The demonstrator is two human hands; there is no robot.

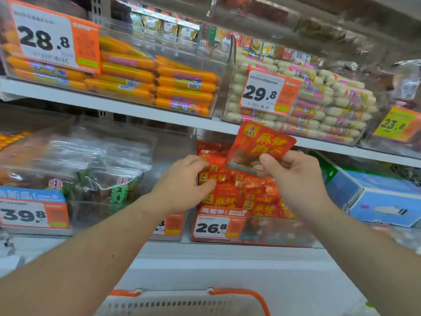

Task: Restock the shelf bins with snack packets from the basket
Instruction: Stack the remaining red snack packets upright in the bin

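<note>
right hand [296,179]: grip pinching one red snack packet [259,147] by its lower right edge, thumb in front, packet upright above the bin.
left hand [184,185]: fingers curled over the red packets already in the bin, pressing or gripping one; cannot tell which.
red bin [273,233]: clear bin on the lower shelf, tag 26.8, packed close to the front lip with matching red packets [241,192].
basket [182,304]: grey with orange handle, bottom edge of view, just below the arms; contents hidden.
neighbours: bagged snacks in clear pouches [109,176] to the left, blue box [382,199] to the right, orange sausages [159,76] and pale sausages [319,106] on the upper shelf.
step: likely clearing a slot with left hand, then dropping held packet in.
progress: bin looks nearly full; remaining stock unknown.
risk 1: edge-only pinch, packet could slip and fall toward the basket or floor.
risk 2: heaped bin, forcing another in could push front packets over the lip.
risk 3: upper shelf edge [136,108] just above the packet top, could snag on lift.
risk 4: stray placement into the neighbouring bin.
</note>
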